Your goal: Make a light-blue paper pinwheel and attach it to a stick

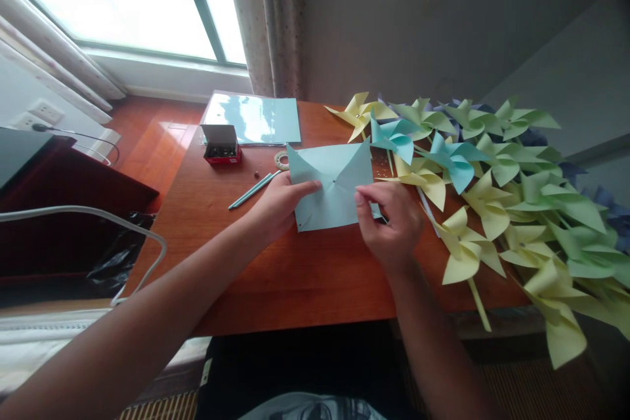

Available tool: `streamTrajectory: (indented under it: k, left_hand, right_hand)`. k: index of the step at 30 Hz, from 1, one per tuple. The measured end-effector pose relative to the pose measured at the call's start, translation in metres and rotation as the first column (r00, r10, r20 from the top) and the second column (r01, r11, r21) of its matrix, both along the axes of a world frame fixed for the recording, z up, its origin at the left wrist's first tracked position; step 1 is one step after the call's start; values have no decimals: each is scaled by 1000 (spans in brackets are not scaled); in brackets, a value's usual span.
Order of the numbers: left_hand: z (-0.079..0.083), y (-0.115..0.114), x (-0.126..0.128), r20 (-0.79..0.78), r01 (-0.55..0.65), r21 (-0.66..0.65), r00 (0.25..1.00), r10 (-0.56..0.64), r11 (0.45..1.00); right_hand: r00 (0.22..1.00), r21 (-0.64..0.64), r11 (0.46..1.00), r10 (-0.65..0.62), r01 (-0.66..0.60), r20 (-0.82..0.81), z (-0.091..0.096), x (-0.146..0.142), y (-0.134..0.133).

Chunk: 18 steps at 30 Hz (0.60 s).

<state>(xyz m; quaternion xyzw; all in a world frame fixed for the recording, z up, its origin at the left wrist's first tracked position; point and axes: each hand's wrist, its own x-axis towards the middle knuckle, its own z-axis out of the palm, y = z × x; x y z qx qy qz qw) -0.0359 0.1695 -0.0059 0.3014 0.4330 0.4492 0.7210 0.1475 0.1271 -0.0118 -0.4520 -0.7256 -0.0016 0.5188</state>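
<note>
A light blue square of paper (331,203) is held up over the table, with slits running in from its corners and a small dark mark near its middle. My left hand (283,203) grips its left edge, thumb on top and fingers behind. At the paper's right side is my right hand (391,216), its fingers curled and thumb against the index finger. Whether a small thing or the paper's edge is in that pinch, I cannot tell. Rolled light blue paper sticks (253,190) lie left of the paper, and a tape roll (281,159) shows partly behind it.
On the wooden table (295,289), a red box (223,154) of small dark pieces stands open. Behind it lie light blue sheets (288,119) in a clear sleeve. Several pinwheels, including a yellow one (462,246), cover the right side. A white cable (157,236) loops at the left edge.
</note>
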Motion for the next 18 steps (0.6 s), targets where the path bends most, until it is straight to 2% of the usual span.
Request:
streamTrajectory:
  k: [2,4,8,11,14,18]
  left_hand:
    - [-1,0,0,19,-23,0,1000,23,1000]
    - [-2,1,0,37,-45,-7,998,45,999]
    - [-2,1,0,60,-54,-41,997,57,998]
    - [1,-1,2,48,-80,-71,995,84,994]
    - [3,-3,3,41,-71,-58,996,74,996]
    - [1,-4,5,36,-69,12,997,69,998]
  right_hand:
    - [984,-41,990,141,-138,110,-3,-7,-2]
    - [951,-111,969,239,-221,194,-6,-15,-3]
    - [889,-209,946,308,-248,339,-8,-27,-5]
    - [856,-228,942,321,-245,406,-9,-31,-6]
    - [855,-241,938,329,-248,401,-9,-31,-6]
    - [907,-271,926,332,-261,260,-11,-30,-6]
